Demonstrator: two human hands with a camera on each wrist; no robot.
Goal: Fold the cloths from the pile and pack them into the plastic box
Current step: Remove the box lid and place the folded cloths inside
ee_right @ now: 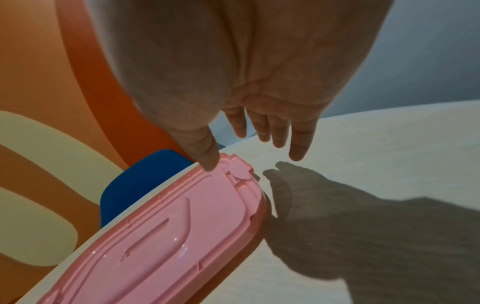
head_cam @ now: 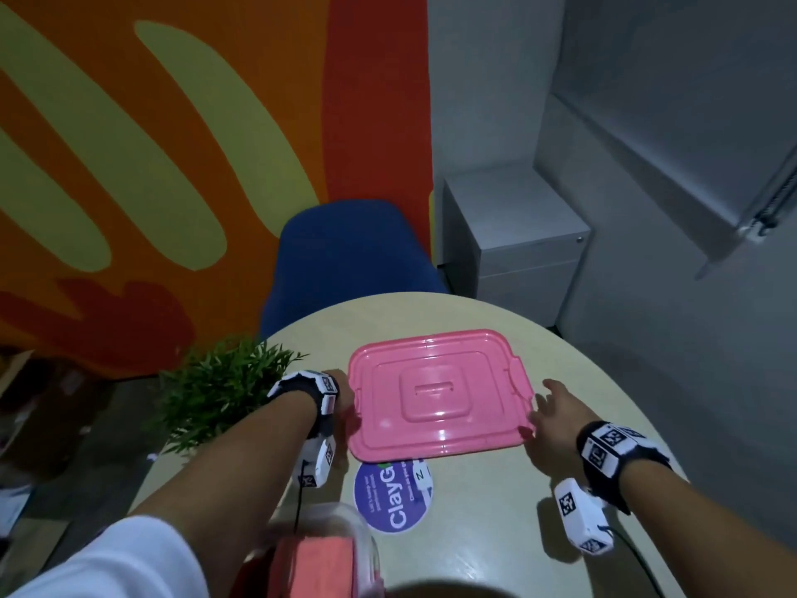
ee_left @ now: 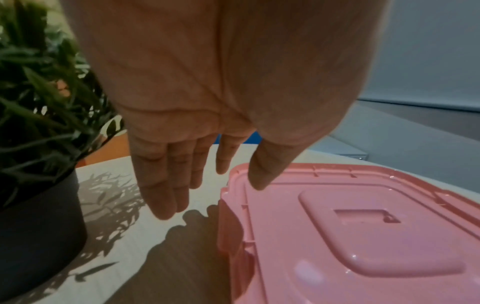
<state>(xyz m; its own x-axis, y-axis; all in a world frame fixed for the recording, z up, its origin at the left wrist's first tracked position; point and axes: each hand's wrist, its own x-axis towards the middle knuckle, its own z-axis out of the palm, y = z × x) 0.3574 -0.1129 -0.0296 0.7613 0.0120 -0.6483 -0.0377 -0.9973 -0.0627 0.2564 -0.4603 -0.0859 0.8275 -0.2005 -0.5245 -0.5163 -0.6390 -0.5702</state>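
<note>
The pink lid (head_cam: 435, 392) lies flat in the middle of the round table (head_cam: 496, 528), with my left hand (ee_left: 207, 102) and right hand (ee_right: 246, 82) flanking its short ends, fingers straight and loosely spread, each thumb just over the rim. Nearer me, a purple sticker (head_cam: 390, 498) reads "ClayG", partly covered by the lid. At the near edge sits a clear plastic box (head_cam: 327, 550) with something pink inside, and a potted plant (head_cam: 215, 386) stands to my left.

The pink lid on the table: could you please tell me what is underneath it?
The pink lid covers whatever is beneath; the left wrist view shows a pink side below its rim. Contents cannot be seen.
</note>
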